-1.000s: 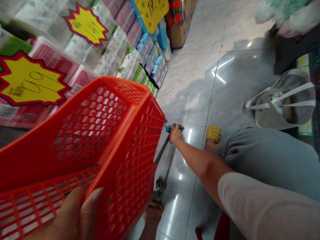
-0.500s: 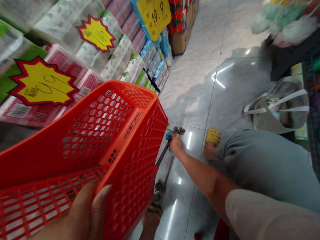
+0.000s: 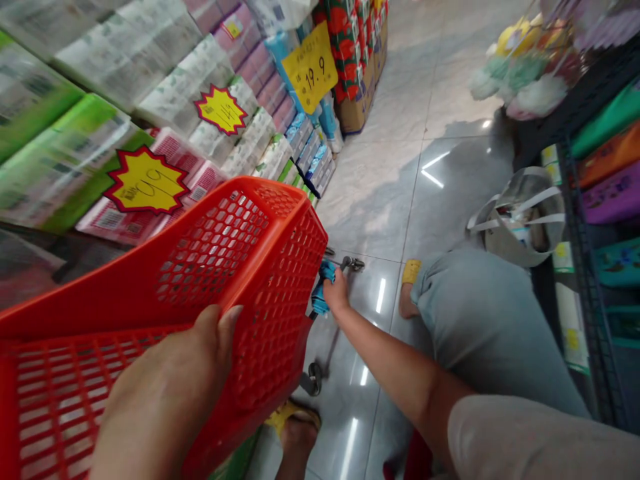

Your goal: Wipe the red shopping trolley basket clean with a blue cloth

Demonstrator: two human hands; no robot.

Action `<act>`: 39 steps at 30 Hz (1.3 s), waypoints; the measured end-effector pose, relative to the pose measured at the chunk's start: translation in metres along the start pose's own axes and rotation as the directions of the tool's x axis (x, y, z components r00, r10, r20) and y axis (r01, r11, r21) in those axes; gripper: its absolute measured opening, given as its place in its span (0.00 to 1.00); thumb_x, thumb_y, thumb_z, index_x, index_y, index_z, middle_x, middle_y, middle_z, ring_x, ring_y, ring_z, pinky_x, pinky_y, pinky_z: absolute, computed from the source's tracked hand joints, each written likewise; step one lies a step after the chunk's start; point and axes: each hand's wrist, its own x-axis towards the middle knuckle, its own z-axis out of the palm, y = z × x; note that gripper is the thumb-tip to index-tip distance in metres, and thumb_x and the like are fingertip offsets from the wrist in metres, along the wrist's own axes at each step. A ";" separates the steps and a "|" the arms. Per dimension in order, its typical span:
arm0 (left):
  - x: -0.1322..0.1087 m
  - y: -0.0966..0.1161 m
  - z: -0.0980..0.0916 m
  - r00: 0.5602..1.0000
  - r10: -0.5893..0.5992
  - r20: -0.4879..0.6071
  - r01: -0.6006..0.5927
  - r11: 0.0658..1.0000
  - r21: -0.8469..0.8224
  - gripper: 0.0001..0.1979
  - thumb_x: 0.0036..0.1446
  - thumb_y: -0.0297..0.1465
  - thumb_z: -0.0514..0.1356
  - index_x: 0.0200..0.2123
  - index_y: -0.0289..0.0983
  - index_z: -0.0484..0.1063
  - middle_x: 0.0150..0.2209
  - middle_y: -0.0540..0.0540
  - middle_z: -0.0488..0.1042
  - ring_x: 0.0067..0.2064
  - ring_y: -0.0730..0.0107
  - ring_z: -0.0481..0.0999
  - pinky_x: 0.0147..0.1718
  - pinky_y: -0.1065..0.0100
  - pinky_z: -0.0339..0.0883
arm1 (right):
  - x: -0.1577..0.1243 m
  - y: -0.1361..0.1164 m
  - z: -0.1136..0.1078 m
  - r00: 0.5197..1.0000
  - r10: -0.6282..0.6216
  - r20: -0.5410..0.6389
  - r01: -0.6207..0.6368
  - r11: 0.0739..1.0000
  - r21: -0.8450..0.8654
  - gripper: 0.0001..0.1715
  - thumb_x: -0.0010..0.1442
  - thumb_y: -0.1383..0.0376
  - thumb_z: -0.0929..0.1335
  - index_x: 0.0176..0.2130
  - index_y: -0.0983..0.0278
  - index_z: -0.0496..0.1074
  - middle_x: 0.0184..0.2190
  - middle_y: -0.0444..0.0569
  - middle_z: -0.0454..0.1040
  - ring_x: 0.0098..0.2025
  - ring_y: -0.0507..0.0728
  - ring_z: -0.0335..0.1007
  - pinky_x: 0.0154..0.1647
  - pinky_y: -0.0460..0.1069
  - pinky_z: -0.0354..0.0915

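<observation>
A red plastic shopping basket point(image 3: 260, 267) is tilted on its side in front of me, its mesh inside empty. My left hand point(image 3: 165, 393) grips its near rim, thumb over the edge. My right hand point(image 3: 336, 293) reaches down past the basket and is closed round a metal handle with a blue grip point(image 3: 320, 297) that runs under the basket toward the floor. A small wheel point(image 3: 313, 380) shows below the basket. My knee in grey trousers point(image 3: 480, 320) is bent at the right.
Shelves of packaged tissue point(image 3: 150, 100) with yellow star price tags point(image 3: 147, 181) line the left. A cardboard box point(image 3: 357, 107) stands further down the aisle. A clear bag with white straps point(image 3: 525, 217) lies on the shiny tiled floor point(image 3: 400, 173) beside a dark rack point(image 3: 590, 253) at the right.
My left hand has slid further up onto the basket rim. My right hand has drawn the handle closer to the basket. The view has lifted, showing more shelf and aisle.
</observation>
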 end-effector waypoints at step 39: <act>-0.043 0.041 -0.013 0.996 0.003 -0.092 0.017 0.978 0.210 0.30 0.71 0.44 0.32 0.47 0.38 0.71 0.32 0.37 0.81 0.39 0.45 0.83 0.34 0.55 0.72 | 0.001 -0.153 -0.124 0.709 -0.695 -0.118 0.705 0.693 0.149 0.26 0.58 0.69 0.63 0.56 0.60 0.68 0.49 0.54 0.67 0.55 0.60 0.67 0.62 0.58 0.63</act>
